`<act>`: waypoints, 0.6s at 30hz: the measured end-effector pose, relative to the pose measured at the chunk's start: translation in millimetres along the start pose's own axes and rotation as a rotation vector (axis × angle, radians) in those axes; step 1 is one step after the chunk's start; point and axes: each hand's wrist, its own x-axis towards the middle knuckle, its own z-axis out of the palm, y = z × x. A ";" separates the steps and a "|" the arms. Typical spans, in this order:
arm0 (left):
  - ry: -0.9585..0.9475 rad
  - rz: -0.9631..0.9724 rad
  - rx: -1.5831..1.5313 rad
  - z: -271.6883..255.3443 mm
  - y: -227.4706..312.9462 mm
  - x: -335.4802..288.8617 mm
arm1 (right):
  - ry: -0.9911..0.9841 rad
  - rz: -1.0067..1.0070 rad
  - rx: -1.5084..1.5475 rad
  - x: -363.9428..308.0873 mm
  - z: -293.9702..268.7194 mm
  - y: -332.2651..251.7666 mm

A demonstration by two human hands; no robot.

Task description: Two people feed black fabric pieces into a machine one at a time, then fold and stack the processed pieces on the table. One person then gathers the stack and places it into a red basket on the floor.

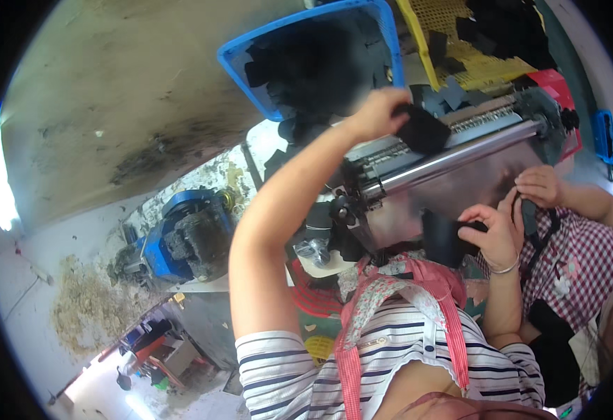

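My left hand (382, 113) is stretched out over a roller machine, its fingers closed on a black flat piece (424, 131) that looks like leather or foam. Below that piece runs the machine's shiny metal roller (460, 159). Nearer my body, my right hand (494, 234) pinches another black piece (441, 238) between thumb and fingers, in front of the machine's sloping metal plate (453, 192). Just to its right, a co-worker's hand (539, 186) is by a small dark piece (528, 215). The exact material of the pieces cannot be made out.
Beyond the machine stand a blue basket (247, 43) and a yellow basket (471, 70), both with black pieces inside. On the left sits a dusty blue motor (187, 234). A co-worker in a checked apron (576, 259) is close on my right. A red basket-like thing (313, 292) lies below the machine.
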 end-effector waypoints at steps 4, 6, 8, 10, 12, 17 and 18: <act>-0.015 0.003 0.265 -24.4 21.9 2.2 | 0.165 0.063 0.013 4.7 6.0 27.6; -0.317 0.021 0.382 -11.4 11.2 -9.9 | 0.227 0.061 -0.155 10.6 8.3 53.5; -0.515 -0.004 0.433 8.7 5.9 -18.1 | 0.231 0.068 -0.216 13.4 8.2 65.1; -0.576 0.014 0.112 26.7 3.2 -24.6 | 0.245 0.065 -0.246 18.7 12.6 65.5; -0.587 0.006 0.100 35.6 -1.0 -20.2 | 0.293 0.078 -0.262 34.9 19.2 63.5; -0.534 -0.106 0.099 45.8 -7.4 -19.4 | 0.316 0.034 -0.275 28.9 22.9 54.1; -0.532 -0.109 0.099 44.1 -9.3 -18.0 | 0.313 0.033 -0.276 24.6 20.4 58.1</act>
